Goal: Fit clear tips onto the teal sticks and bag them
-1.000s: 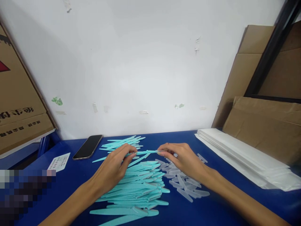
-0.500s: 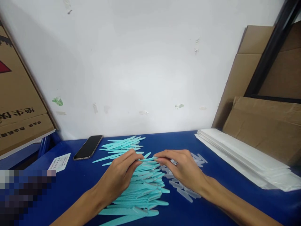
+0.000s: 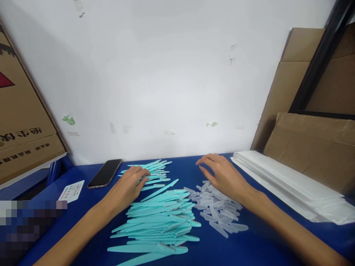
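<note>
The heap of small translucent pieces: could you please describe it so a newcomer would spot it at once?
On the blue table, find the larger turquoise heap at the front. The translucent pieces lie scattered just right of it, near the right hand. They are short and frosted, unlike that heap's longer, opaque ones.

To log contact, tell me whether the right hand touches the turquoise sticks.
Apart. The head view shows blue table between the right hand and the turquoise sticks.

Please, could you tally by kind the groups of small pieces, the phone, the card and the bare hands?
Turquoise groups: 2, one near, one far
Translucent heap: 1
Phone: 1
Card: 1
Hands: 2, left and right
Total: 7
</note>
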Demonstrator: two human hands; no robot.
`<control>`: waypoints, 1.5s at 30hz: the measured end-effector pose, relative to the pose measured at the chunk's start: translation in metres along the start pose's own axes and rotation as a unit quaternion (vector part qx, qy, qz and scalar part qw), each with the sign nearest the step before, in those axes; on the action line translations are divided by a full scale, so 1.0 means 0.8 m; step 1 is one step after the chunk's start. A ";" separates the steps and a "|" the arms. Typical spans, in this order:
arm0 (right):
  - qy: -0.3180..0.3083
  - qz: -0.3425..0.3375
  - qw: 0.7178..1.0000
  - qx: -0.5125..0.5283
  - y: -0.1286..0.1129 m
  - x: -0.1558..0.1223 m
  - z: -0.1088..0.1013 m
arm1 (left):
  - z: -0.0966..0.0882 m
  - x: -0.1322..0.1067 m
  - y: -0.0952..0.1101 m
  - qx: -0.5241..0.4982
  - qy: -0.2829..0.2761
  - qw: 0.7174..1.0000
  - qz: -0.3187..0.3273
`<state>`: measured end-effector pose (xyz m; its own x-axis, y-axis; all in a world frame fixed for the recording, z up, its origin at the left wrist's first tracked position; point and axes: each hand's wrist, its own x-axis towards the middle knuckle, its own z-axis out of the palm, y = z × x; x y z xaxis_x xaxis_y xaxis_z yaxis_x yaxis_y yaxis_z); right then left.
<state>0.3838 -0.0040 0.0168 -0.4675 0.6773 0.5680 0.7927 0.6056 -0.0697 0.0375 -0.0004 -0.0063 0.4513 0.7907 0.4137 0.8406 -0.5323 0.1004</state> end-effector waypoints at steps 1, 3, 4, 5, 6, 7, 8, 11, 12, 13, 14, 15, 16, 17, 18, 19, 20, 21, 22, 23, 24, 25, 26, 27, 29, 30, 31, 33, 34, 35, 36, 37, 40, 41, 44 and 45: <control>-0.026 0.007 1.000 -0.012 0.007 0.000 0.000 | 0.000 -0.001 -0.003 0.012 -0.004 1.000 -0.009; -0.088 0.019 0.996 -0.020 0.019 0.000 0.000 | -0.002 -0.001 -0.002 0.023 -0.002 1.000 -0.013; -0.118 0.027 0.993 -0.014 0.024 -0.001 0.000 | -0.004 -0.001 0.002 0.015 -0.006 1.000 -0.012; -0.144 0.035 0.989 -0.003 0.028 -0.001 -0.001 | -0.007 -0.001 0.007 -0.001 -0.018 1.000 -0.011; -0.166 0.045 0.985 0.008 0.031 -0.002 -0.002 | -0.009 -0.001 0.013 -0.022 -0.035 0.999 -0.012; -0.185 0.055 0.981 0.017 0.034 -0.002 -0.003 | -0.011 0.000 0.019 -0.043 -0.054 0.997 -0.016; -0.198 0.063 0.978 0.021 0.036 -0.003 -0.003 | -0.012 0.000 0.024 -0.061 -0.073 0.995 -0.023; -0.218 0.081 0.972 0.014 0.040 -0.003 -0.001 | -0.010 0.000 0.033 -0.093 -0.114 0.988 -0.050; -0.223 0.083 0.971 0.012 0.041 -0.002 0.002 | -0.009 0.000 0.033 -0.100 -0.123 0.986 -0.059; -0.228 0.085 0.970 0.012 0.043 -0.002 0.004 | -0.007 0.000 0.034 -0.107 -0.131 0.983 -0.067; -0.233 0.086 0.969 0.012 0.044 -0.002 0.007 | -0.005 0.000 0.033 -0.113 -0.136 0.981 -0.075; -0.238 0.088 0.967 0.013 0.045 -0.002 0.010 | -0.003 0.000 0.033 -0.119 -0.140 0.980 -0.083; -0.242 0.091 0.966 0.014 0.046 -0.002 0.013 | -0.001 0.000 0.032 -0.124 -0.141 0.978 -0.091; -0.244 0.094 0.965 0.015 0.047 -0.002 0.015 | 0.000 0.000 0.032 -0.126 -0.140 0.977 -0.099; -0.245 0.097 0.965 0.016 0.047 -0.002 0.018 | 0.002 0.000 0.032 -0.127 -0.140 0.976 -0.105; -0.245 0.099 0.964 0.017 0.048 -0.003 0.020 | 0.003 0.001 0.033 -0.127 -0.138 0.976 -0.112; -0.245 0.100 0.964 0.018 0.048 -0.003 0.021 | 0.004 0.001 0.033 -0.126 -0.138 0.975 -0.119; -0.243 0.101 0.965 0.019 0.049 -0.004 0.023 | 0.005 0.001 0.034 -0.126 -0.140 0.974 -0.126; -0.242 0.101 0.965 0.020 0.049 -0.004 0.024 | 0.005 0.002 0.035 -0.127 -0.144 0.972 -0.134; -0.240 0.101 0.965 0.021 0.049 -0.005 0.025 | 0.005 0.001 0.035 -0.128 -0.149 0.970 -0.141; -0.239 0.100 0.966 0.022 0.049 -0.005 0.025 | 0.005 0.001 0.036 -0.129 -0.153 0.969 -0.147; -0.238 0.098 0.966 0.023 0.049 -0.006 0.025 | 0.005 0.001 0.035 -0.129 -0.157 0.968 -0.150; -0.236 0.095 0.967 0.025 0.049 -0.006 0.025 | 0.005 0.000 0.035 -0.128 -0.159 0.967 -0.152; -0.234 0.092 0.967 0.026 0.049 -0.006 0.025 | 0.005 -0.001 0.034 -0.126 -0.158 0.968 -0.150; -0.227 0.086 0.970 0.025 0.048 -0.006 0.023 | 0.004 -0.001 0.034 -0.126 -0.148 0.971 -0.142; -0.221 0.085 0.971 0.024 0.048 -0.006 0.021 | 0.004 -0.002 0.033 -0.128 -0.140 0.973 -0.134; -0.214 0.085 0.973 0.023 0.047 -0.005 0.019 | 0.003 -0.001 0.034 -0.135 -0.130 0.974 -0.124; -0.197 0.089 0.976 0.020 0.045 -0.005 0.015 | 0.000 -0.001 0.036 -0.159 -0.110 0.975 -0.108; -0.187 0.091 0.978 0.021 0.043 -0.004 0.013 | -0.001 0.000 0.038 -0.172 -0.100 0.975 -0.102; -0.177 0.090 0.980 0.024 0.041 -0.004 0.011 | -0.003 0.000 0.040 -0.182 -0.088 0.974 -0.100; -0.167 0.086 0.982 0.033 0.038 -0.004 0.009 | -0.005 0.000 0.043 -0.184 -0.076 0.975 -0.099; -0.156 0.079 0.983 0.047 0.035 -0.003 0.007 | -0.007 0.000 0.046 -0.180 -0.066 0.976 -0.101; -0.119 0.046 0.987 0.095 0.025 -0.003 0.003 | -0.011 -0.003 0.053 -0.148 -0.046 0.981 -0.116; -0.110 0.037 0.988 0.102 0.022 -0.003 0.002 | -0.011 -0.004 0.055 -0.143 -0.046 0.981 -0.123; -0.093 0.019 0.990 0.100 0.017 -0.002 0.004 | -0.012 -0.006 0.060 -0.148 -0.053 0.979 -0.134; -0.091 0.015 0.991 0.101 0.016 -0.002 0.005 | -0.012 -0.006 0.061 -0.147 -0.058 0.979 -0.129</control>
<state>0.3929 0.0041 0.0121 -0.5227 0.7489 0.4073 0.7215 0.6431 -0.2565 0.0735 -0.0333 0.0051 0.2799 0.9303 0.2372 0.8166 -0.3606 0.4506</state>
